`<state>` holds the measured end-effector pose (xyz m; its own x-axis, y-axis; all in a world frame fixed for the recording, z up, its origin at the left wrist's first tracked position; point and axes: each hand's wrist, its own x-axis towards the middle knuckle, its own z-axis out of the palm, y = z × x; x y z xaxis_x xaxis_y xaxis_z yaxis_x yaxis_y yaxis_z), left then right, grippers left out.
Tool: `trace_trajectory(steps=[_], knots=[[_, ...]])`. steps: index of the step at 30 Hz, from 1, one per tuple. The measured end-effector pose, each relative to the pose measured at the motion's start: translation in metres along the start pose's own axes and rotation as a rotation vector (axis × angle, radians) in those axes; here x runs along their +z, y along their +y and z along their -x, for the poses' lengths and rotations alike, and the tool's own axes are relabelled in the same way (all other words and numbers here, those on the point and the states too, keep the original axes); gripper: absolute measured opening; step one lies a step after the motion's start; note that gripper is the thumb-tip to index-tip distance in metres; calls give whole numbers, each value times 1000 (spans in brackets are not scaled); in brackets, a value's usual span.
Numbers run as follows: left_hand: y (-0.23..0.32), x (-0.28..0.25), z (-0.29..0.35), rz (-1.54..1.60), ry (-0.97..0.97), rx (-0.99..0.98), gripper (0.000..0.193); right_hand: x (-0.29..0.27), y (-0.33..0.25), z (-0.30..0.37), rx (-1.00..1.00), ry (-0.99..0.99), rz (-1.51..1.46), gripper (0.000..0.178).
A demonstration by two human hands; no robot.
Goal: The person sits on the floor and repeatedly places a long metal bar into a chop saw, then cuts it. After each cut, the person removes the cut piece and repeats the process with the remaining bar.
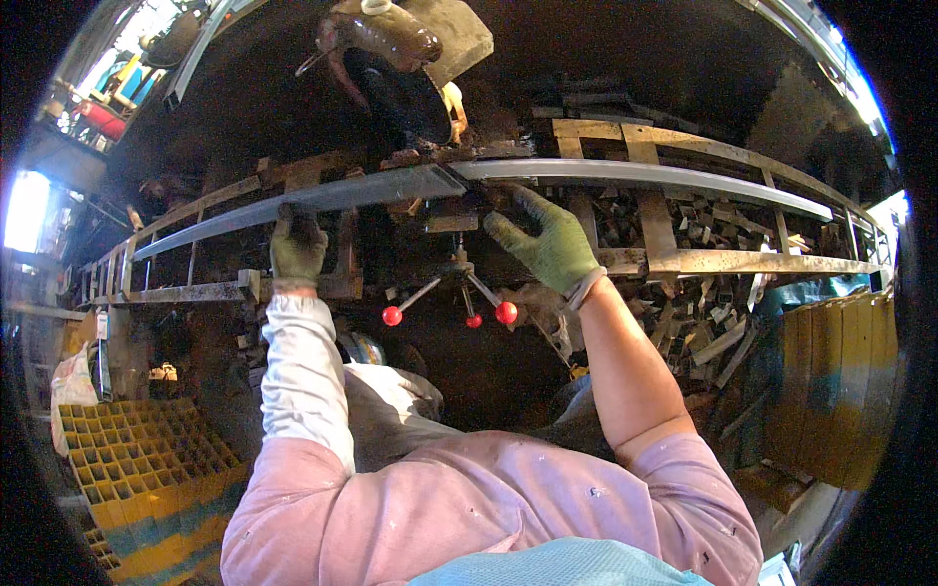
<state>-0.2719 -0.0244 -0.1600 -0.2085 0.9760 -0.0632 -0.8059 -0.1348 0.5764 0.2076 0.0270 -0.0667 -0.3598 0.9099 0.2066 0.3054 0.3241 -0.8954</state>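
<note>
Scrap (718, 342) is strewn at three o'clock. Metal bars (381, 188) are seen just beyond the left hand (298, 246) (ten, finger state unclear) and spread-fingered right hand (549, 244) (two).

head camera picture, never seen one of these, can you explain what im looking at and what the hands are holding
There is no robot here: a wide fisheye camera on a person's head looks down past their pink shirt, so straight edges look bent.

The left hand and right hand both wear greenish gloves. The left hand is at the near edge of the left grey bar; whether it grips is unclear. The right hand is open, fingertips close to the right grey bar; contact is hard to tell.

Both bars run along a ladder-like frame, their inner ends close together below a dark machine head. Nearer the person is a handle with red knobs. Short offcuts are piled on the right.
</note>
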Motion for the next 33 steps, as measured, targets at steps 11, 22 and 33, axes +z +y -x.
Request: trace_trajectory(steps=[11, 22, 33], knots=[[-42, 64, 107, -60, 11, -7, 32, 16, -72, 40, -264, -85, 506, 61], [-37, 33, 127, 190, 405, 264, 30, -35, -72, 121, -194, -79, 714, 41], [-27, 151, 139, -11, 173, 207, 22, -85, -81, 187, 31, 73, 318, 38]])
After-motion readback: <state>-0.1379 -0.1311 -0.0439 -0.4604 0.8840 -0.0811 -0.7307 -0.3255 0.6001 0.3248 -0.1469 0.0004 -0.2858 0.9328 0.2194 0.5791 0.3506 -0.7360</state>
